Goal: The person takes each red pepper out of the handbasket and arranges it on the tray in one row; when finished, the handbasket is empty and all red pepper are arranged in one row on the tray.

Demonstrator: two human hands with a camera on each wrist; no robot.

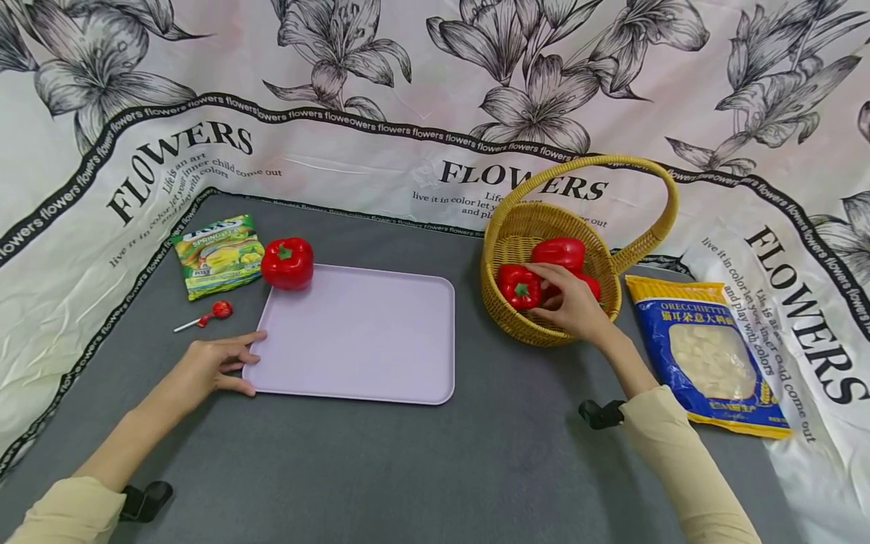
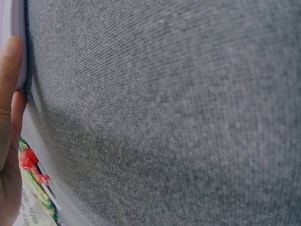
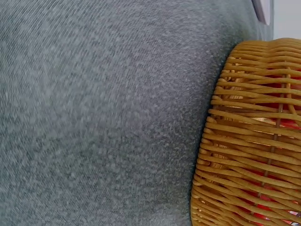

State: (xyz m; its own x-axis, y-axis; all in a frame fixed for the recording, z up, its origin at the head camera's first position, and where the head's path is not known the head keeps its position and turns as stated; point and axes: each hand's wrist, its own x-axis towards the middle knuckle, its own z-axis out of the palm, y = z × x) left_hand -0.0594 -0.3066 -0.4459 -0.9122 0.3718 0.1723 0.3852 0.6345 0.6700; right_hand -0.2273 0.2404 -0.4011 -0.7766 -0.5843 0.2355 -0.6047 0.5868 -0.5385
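Note:
In the head view, my right hand [image 1: 571,302] reaches into a yellow wicker basket [image 1: 499,321] and holds a red bell pepper [image 1: 518,284] between fingers and thumb, its green stem facing up. Another red bell pepper [image 1: 559,251] lies behind it, and a third red one [image 1: 590,285] is partly covered by the hand. My left hand [image 1: 214,366] rests at the left edge of a pale lilac tray [image 1: 356,340], fingers on the rim and thumb by the near corner. One red bell pepper [image 1: 288,263] sits at the tray's far left corner.
Left of the tray lie a green and yellow packet [image 1: 220,257] and a red lollipop [image 1: 220,309]. A blue and yellow bag of orecchiette [image 1: 710,355] lies right of the basket, whose tall handle [image 1: 669,211] arches over its back. Flower-printed cloth [image 1: 381,166] borders the grey surface.

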